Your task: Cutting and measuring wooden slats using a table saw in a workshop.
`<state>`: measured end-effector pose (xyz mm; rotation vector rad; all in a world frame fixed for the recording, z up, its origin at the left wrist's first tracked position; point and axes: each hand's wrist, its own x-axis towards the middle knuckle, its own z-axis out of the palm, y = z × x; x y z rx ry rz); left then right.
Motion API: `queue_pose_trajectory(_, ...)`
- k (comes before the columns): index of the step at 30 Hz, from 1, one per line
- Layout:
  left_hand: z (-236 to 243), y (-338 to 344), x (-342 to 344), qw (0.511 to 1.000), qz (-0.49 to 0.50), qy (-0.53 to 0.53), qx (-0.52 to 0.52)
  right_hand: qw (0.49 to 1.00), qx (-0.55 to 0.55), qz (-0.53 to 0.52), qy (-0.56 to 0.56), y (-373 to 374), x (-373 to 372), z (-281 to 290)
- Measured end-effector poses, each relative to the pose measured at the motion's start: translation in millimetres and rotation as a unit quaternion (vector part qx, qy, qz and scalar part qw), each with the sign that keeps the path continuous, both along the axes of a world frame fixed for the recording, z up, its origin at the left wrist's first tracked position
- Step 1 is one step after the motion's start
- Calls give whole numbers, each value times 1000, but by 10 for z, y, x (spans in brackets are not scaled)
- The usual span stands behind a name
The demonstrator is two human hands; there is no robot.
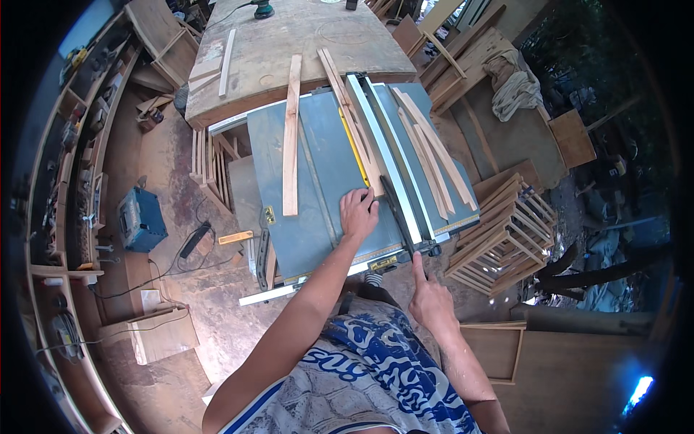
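Note:
A table saw with a grey-blue top (329, 217) stands in front of me. My left hand (358, 215) presses its bent fingers against the near end of a wooden strip (354, 123), which lies lengthwise beside the pale metal rip fence (390, 159). A yellow-edged insert (354, 148) runs along the strip's left side. My right hand (432, 302) is closed round the near end of a long black push stick (399, 210), its index finger stretched along it. The stick's far end reaches beside the strip's near end. The blade cannot be made out.
One loose board (291, 137) lies left on the saw top; several narrow strips (434, 155) lie right of the fence. Beyond stands a wooden workbench (303, 36) with a green sander (263, 10). Stacked wooden frames (506, 235) stand right; a blue toolbox (142, 218) and cables lie left.

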<state>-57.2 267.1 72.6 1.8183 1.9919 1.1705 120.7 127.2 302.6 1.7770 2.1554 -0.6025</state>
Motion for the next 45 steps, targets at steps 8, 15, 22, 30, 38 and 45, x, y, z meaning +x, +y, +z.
queue_pose_trajectory(8,75,-141,79,997,16,-72,13,999,-27,-17,-10,193,-185,49)
queue_pose_trajectory(15,-373,-1695,333,678,-373,-448,-449,998,-48,-44,-24,322,-233,115)
queue_pose_trajectory(22,-1567,-1990,-156,405,323,-776,-359,999,-26,-42,-16,440,-330,-36)
queue_pose_trajectory(30,-1388,-2121,-71,465,260,-734,-422,1000,25,-13,1,517,-355,-147)
queue_pose_trajectory(38,-1408,-2205,-82,532,197,-678,-467,999,41,-12,12,637,-456,-194)
queue_pose_trajectory(45,-1456,-2107,-278,596,136,-619,-493,999,47,-16,10,1000,-594,-211)
